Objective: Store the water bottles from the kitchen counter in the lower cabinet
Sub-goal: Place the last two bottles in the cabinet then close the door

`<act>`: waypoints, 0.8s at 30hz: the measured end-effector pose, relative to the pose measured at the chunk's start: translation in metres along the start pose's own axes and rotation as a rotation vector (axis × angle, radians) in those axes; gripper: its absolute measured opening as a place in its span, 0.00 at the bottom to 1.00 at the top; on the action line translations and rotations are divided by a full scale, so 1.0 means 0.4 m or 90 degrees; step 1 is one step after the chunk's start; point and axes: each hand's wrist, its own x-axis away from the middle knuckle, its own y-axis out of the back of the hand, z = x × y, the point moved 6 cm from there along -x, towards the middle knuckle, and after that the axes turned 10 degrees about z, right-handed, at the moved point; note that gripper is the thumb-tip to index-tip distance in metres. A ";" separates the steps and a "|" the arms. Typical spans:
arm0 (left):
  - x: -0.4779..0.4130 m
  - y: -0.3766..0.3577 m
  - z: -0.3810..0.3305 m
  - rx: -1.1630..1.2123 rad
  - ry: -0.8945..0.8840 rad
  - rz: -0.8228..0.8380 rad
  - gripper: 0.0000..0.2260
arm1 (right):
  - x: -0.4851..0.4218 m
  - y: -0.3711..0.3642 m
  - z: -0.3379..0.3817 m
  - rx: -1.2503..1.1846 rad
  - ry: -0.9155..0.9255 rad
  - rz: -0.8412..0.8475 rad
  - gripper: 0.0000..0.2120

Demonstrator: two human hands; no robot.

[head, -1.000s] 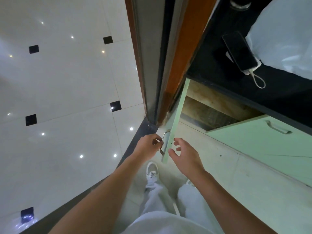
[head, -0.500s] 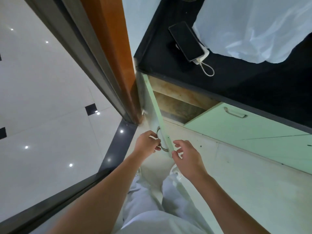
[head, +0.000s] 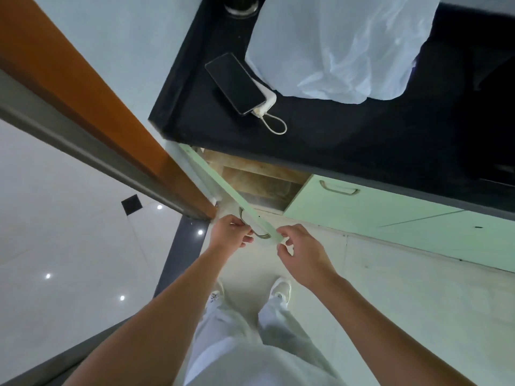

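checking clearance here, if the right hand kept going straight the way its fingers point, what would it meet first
The right hand points at the free edge of the open cabinet door; its fingertips look about touching it already, though depth is unclear.

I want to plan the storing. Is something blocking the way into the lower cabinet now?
Nothing visible blocks it: the pale green cabinet door is swung open, its handle in the left hand, showing the wooden cabinet interior.

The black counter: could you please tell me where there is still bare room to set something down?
The black stone counter is bare along its front edge, from the white looped cable rightward. The back is crowded: the dark phone on a white power bank lies beside the white plastic bag.
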 end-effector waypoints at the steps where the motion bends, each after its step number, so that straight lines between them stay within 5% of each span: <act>1: -0.008 -0.009 -0.007 0.005 0.001 0.000 0.04 | -0.007 0.010 -0.006 0.005 -0.004 -0.004 0.17; 15: -0.147 -0.065 -0.160 -0.242 -0.151 0.093 0.09 | -0.096 0.105 -0.050 0.078 -0.115 -0.102 0.27; 24: -0.201 -0.044 -0.238 -0.542 -0.216 0.188 0.15 | -0.147 0.136 -0.007 0.046 -0.222 -0.184 0.28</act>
